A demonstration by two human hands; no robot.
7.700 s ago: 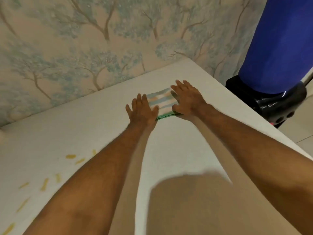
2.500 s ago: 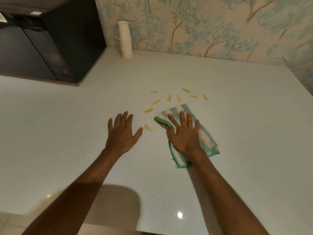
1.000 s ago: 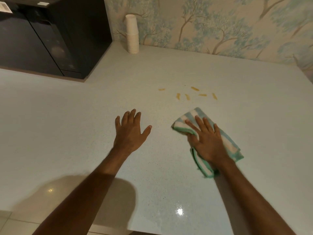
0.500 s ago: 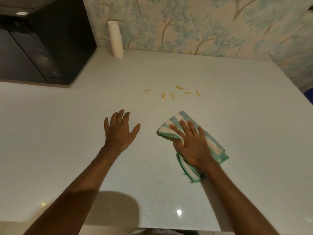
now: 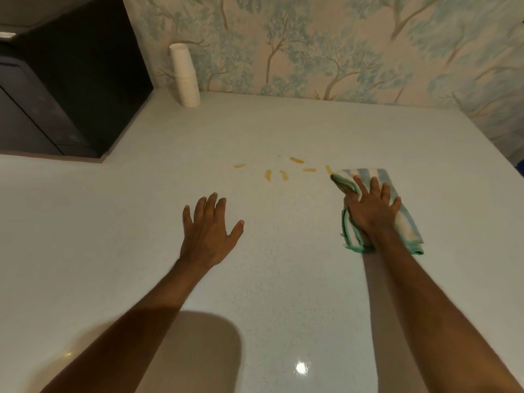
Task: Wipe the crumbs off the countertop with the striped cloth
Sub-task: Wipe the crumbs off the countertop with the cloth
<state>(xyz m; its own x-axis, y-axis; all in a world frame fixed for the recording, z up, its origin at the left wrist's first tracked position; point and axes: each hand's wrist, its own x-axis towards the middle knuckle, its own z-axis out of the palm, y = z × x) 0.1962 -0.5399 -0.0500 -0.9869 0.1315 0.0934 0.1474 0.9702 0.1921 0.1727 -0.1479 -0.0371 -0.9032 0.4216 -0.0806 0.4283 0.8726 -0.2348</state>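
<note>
The right hand (image 5: 371, 214) presses flat, fingers spread, on the striped cloth (image 5: 402, 222) toward the counter's (image 5: 141, 222) right edge, its corner touching the nearest of the crumbs (image 5: 283, 171). The left hand (image 5: 208, 236) lies open and empty on the counter.

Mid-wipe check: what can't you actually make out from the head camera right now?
- Under the striped cloth: any crumbs caught there are hidden by the cloth and the right hand.
- Rightmost crumb: touching the cloth's corner or just beside it, too small to tell.
- Left hand: resting on the countertop or hovering, unclear.
- Countertop's near edge: cut off by the frame's bottom.
- Dark cabinet: too dim for detail.
</note>
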